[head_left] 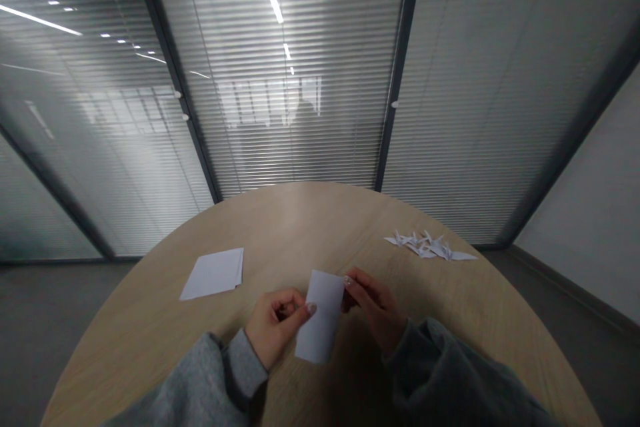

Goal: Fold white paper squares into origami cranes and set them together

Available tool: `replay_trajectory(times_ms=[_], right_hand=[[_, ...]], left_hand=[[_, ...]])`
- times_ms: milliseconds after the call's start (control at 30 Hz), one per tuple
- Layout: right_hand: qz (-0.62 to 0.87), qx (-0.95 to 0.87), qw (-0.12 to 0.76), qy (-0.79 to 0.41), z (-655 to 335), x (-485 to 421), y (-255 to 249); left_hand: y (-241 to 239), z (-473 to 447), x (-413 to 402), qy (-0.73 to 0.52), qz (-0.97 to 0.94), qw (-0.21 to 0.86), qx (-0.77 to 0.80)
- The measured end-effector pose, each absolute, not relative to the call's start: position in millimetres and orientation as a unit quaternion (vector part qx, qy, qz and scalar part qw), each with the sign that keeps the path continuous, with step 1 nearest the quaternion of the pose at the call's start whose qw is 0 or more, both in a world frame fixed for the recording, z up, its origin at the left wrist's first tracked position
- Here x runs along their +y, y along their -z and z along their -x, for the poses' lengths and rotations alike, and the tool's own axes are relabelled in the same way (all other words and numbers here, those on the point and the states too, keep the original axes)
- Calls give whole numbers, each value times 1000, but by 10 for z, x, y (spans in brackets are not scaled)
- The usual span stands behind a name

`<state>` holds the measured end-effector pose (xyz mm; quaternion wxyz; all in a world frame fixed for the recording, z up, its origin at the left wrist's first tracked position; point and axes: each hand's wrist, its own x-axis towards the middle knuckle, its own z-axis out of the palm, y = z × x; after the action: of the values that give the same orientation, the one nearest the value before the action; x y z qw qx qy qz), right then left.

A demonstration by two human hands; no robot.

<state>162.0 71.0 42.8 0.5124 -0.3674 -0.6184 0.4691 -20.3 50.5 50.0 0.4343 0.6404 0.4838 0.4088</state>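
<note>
A small white sheet of paper (321,317), folded into a narrow rectangle, is held just above the round wooden table (300,227). My left hand (277,331) pinches its left edge between thumb and curled fingers. My right hand (373,307) pinches its upper right corner with the fingertips. Both arms wear grey sleeves.
A stack of white paper squares (214,273) lies on the table to the left. Several folded white paper cranes (428,246) sit in a cluster at the far right. Glass walls with closed blinds (300,80) stand behind the table.
</note>
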Motion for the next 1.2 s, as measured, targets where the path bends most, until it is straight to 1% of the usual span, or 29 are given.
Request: replay_trajectory(times_ms=[100, 233, 367, 500, 800, 900, 1200], right_hand=[[358, -627, 517, -460, -1623, 708, -445], [353, -608, 505, -500, -1605, 719, -428], [363, -606, 454, -544, -1581, 711, -408], [384, -617, 412, -550, -1583, 680, -416], [391, -627, 417, -529, -1601, 682, -409], [389, -624, 416, -534, -1600, 684, -420], [388, -607, 392, -572, -1584, 656, -448]], left_hand=[[-504, 195, 501, -403, -638, 446, 481], [-507, 193, 508, -420, -626, 441, 487], [-479, 208, 535, -452, -604, 441, 486], [-437, 222, 556, -470, -594, 444, 479], [-463, 221, 547, -451, -611, 438, 481], [-477, 224, 544, -445, -614, 453, 469], [-406, 240, 563, -477, -602, 436, 469]])
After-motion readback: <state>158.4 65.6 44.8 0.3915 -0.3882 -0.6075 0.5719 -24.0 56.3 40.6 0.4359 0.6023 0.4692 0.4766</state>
